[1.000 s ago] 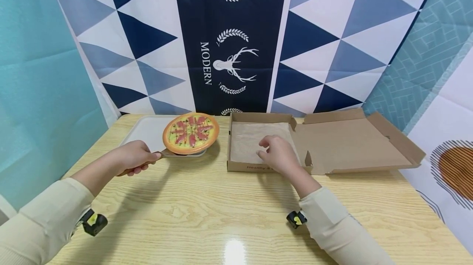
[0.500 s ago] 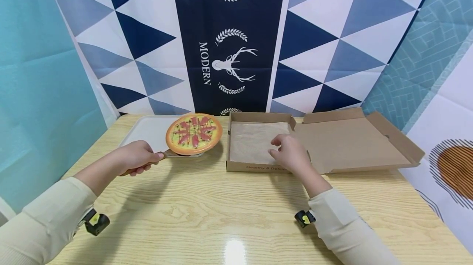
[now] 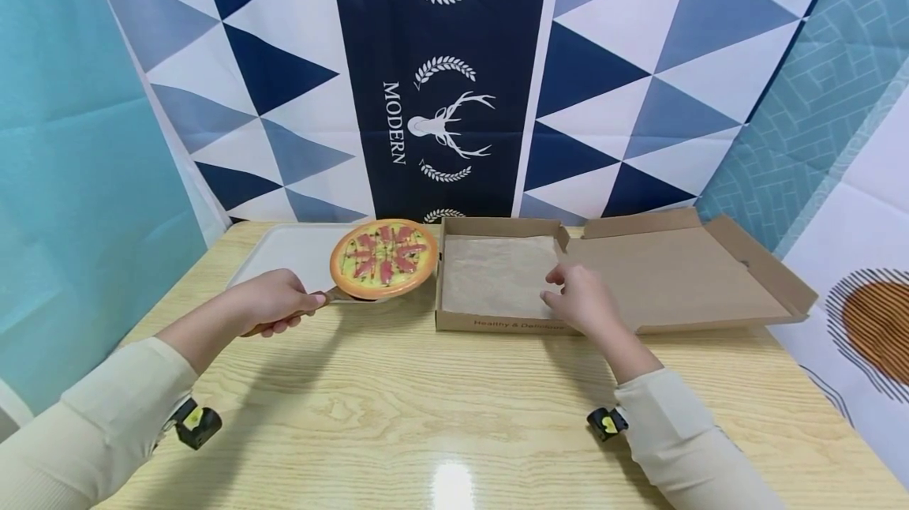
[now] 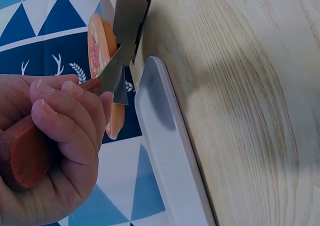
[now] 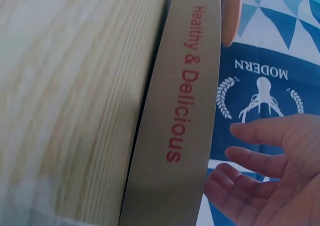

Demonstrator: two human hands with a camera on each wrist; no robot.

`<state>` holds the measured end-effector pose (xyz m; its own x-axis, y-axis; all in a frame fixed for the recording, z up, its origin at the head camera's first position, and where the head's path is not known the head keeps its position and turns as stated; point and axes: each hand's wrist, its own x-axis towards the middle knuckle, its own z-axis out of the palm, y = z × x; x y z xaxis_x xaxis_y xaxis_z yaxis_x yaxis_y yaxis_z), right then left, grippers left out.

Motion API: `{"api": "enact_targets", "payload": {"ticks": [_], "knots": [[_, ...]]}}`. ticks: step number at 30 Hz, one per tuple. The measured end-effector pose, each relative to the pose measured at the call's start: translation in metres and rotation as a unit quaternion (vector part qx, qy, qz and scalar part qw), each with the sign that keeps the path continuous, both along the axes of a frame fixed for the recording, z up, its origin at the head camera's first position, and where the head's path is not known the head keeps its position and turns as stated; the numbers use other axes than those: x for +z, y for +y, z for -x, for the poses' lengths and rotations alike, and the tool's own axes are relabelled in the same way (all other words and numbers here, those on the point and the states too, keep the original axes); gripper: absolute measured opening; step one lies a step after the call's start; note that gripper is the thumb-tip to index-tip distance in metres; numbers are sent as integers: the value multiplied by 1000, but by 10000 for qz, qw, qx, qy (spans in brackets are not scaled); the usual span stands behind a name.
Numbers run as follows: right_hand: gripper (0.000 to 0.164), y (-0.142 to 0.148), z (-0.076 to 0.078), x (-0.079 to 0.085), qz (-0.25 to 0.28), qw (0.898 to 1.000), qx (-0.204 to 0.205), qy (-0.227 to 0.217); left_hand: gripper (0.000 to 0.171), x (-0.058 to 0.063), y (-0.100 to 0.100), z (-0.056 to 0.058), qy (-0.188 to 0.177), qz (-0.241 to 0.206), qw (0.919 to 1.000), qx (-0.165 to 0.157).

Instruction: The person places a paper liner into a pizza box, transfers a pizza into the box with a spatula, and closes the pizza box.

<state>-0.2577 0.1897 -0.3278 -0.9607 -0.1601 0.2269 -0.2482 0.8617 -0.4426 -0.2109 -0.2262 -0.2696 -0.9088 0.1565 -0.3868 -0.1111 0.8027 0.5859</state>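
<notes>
My left hand grips the wooden handle of a pizza server, its fingers curled round it. On the server's metal blade lies a whole pizza with an orange crust and pink toppings, held up between the white tray and the cardboard pizza box. The pizza's right edge comes close to the box's left wall. My right hand hovers above the box's front right corner, fingers loosely bent with nothing in them. Brown paper lines the box.
The box's lid is folded back flat to the right, with its side flaps standing up. A patterned cloth hangs right behind the wooden table. Red lettering runs along the box's front wall.
My left hand has carried the pizza on the server to the right, off the tray and up to the box. My right hand has moved rightward over the box.
</notes>
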Motion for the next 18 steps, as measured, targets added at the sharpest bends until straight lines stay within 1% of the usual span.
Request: {"api": "enact_targets", "payload": {"ticks": [6, 10, 18], "knots": [[28, 11, 2, -1, -43, 10000, -28, 29, 38, 2, 3, 2, -16, 41, 10000, 25], [28, 16, 2, -1, -25, 9999, -69, 81, 38, 2, 4, 2, -28, 84, 10000, 3], [29, 26, 5, -3, 7, 9997, -235, -56, 39, 3, 6, 1, 10, 150, 9999, -64]]}}
